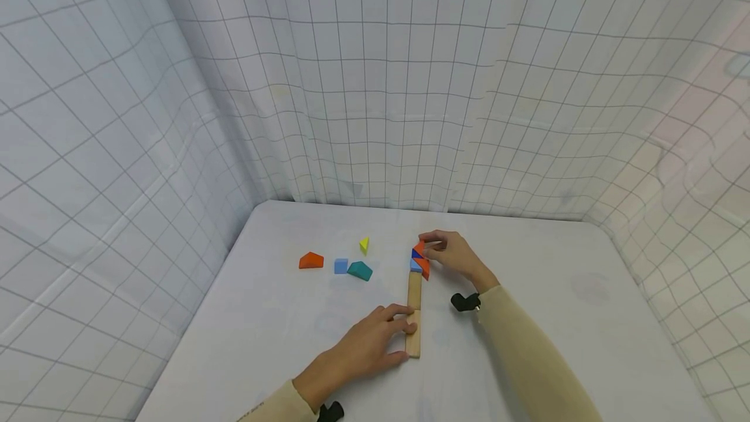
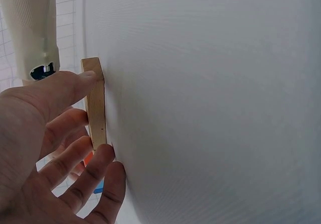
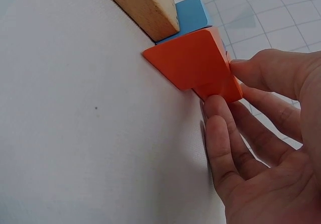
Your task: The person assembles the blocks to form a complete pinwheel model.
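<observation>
Left hand (image 1: 370, 342): gripping the nearer wooden block (image 1: 413, 344)!
Right hand (image 1: 457, 254): pinching the farthest orange block (image 1: 419, 247)!
Teal block (image 1: 360, 271): lying just beside the light-blue cube (image 1: 341, 266).

A white table (image 1: 527, 357) has round corners at the back. White cloth (image 1: 381, 83) with thin dark lines that make squares hangs behind it and on both sides. The cloth has wrinkles, and it looks a bit pink on the far right. On the left part of the table, an orange block (image 1: 311, 260) sits near a light blue block (image 1: 341, 266). A green block (image 1: 360, 271) is just beside the blue one. A little yellow block (image 1: 364, 245) lies farther back.
</observation>
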Demonstrator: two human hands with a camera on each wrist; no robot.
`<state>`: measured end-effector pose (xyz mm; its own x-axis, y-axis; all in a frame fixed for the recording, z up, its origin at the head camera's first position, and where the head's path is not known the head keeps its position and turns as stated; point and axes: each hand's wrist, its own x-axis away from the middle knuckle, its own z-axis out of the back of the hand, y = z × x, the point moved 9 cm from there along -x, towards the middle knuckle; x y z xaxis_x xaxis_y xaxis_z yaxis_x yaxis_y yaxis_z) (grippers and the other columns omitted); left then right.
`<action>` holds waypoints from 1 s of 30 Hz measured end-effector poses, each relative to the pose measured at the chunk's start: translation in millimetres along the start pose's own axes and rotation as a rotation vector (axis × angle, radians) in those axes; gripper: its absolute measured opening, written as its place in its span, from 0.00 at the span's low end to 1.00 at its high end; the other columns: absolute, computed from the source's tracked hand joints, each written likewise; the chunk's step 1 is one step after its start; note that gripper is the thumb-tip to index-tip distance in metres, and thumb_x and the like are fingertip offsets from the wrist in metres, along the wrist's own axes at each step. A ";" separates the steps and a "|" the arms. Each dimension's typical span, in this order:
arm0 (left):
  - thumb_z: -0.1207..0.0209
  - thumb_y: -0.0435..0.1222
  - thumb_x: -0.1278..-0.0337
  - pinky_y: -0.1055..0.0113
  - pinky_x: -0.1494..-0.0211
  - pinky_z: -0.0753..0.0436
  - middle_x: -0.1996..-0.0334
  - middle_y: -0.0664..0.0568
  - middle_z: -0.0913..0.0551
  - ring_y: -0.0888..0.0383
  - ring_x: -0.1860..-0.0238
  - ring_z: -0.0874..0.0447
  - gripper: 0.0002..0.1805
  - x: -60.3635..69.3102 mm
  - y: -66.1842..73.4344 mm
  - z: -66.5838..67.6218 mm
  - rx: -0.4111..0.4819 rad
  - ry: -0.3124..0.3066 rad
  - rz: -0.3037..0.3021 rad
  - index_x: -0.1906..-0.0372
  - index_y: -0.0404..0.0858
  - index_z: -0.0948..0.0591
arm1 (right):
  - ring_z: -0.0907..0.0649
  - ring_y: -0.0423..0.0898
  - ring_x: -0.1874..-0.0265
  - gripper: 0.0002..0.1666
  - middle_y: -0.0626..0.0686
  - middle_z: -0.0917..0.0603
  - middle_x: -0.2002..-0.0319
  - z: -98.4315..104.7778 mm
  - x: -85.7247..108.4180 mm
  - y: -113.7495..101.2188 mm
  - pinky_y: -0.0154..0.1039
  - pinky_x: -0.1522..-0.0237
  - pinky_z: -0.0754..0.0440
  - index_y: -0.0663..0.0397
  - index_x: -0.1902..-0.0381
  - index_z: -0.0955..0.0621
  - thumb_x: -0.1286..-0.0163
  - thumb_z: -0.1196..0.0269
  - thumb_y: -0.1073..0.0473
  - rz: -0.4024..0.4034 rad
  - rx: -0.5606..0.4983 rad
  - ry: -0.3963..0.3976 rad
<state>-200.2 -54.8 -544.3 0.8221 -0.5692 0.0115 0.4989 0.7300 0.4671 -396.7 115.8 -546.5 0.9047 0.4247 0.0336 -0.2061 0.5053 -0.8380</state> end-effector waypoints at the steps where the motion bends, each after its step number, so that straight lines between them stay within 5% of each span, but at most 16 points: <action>1: 0.20 0.51 0.26 0.58 0.23 0.11 0.18 0.57 0.20 0.54 0.28 0.16 0.26 -0.1 -0.6 -0.7 0.001 -0.002 0.004 0.28 0.52 0.09 | 0.10 0.64 0.28 0.26 0.61 0.10 0.27 0.0 0.0 0.2 0.63 0.27 0.10 0.55 0.23 0.14 0.14 0.30 0.56 -0.001 -0.001 -0.001; 7: 0.19 0.49 0.27 0.58 0.23 0.11 0.18 0.59 0.20 0.55 0.27 0.16 0.26 -0.3 1.1 1.3 0.004 -0.029 0.053 0.28 0.55 0.09 | 0.10 0.64 0.28 0.26 0.61 0.10 0.27 -0.1 0.4 -0.7 0.62 0.27 0.10 0.55 0.23 0.14 0.15 0.29 0.56 0.000 -0.009 -0.002; 30: 0.20 0.49 0.26 0.57 0.22 0.11 0.17 0.60 0.21 0.55 0.26 0.17 0.27 -1.4 0.3 1.3 -0.001 -0.044 0.076 0.27 0.55 0.09 | 0.09 0.64 0.30 0.27 0.60 0.11 0.26 2.0 1.3 2.5 0.63 0.29 0.09 0.52 0.23 0.14 0.15 0.29 0.54 0.010 0.038 0.022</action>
<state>-201.5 -54.2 -543.1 0.8450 -0.5280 0.0855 0.4358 0.7723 0.4623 -396.7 119.1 -547.5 0.9103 0.4138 0.0129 -0.2291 0.5295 -0.8168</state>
